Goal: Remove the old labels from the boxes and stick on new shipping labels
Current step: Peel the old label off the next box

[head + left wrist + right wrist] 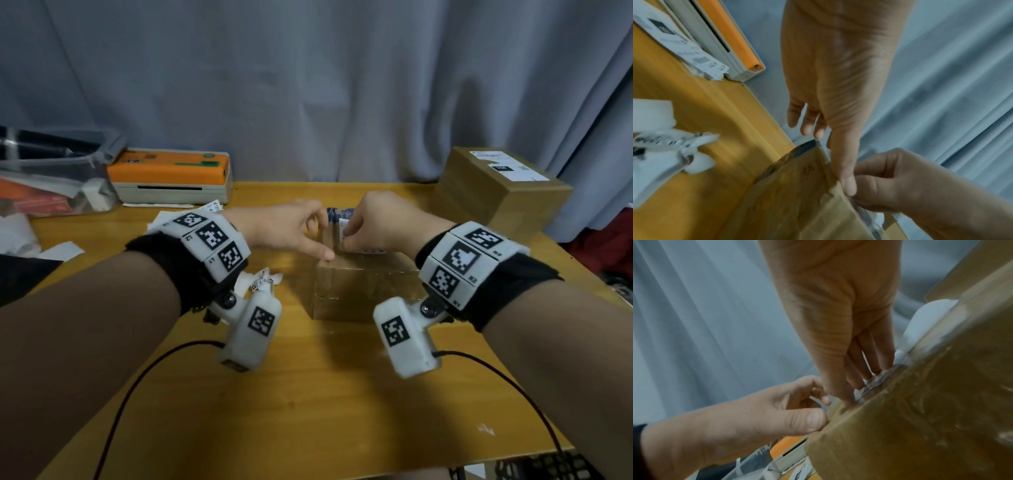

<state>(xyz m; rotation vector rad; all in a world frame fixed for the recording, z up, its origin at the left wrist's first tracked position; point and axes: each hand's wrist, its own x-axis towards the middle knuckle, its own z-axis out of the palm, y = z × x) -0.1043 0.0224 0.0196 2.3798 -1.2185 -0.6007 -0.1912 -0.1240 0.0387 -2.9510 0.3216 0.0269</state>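
A small brown cardboard box [359, 287] stands in the middle of the wooden table [308, 394]. My left hand [320, 240] arches over its left top edge, with the thumb [847, 183] pressing on the top and the fingers [807, 120] curling down at the far corner. My right hand [344, 238] pinches the lifted left edge of the white old label [343, 228] on the box top. In the right wrist view, that hand's fingers [865, 363] bear on the label [929, 321] along the box's edge. Most of the label is hidden under the hand.
An orange-topped label printer [171, 176] and a clear plastic bin [51, 171] sit at the back left. A larger box [496, 205] with a white label [507, 166] stands at the back right. Torn paper scraps [260, 279] lie left of the box. Cables cross the near table.
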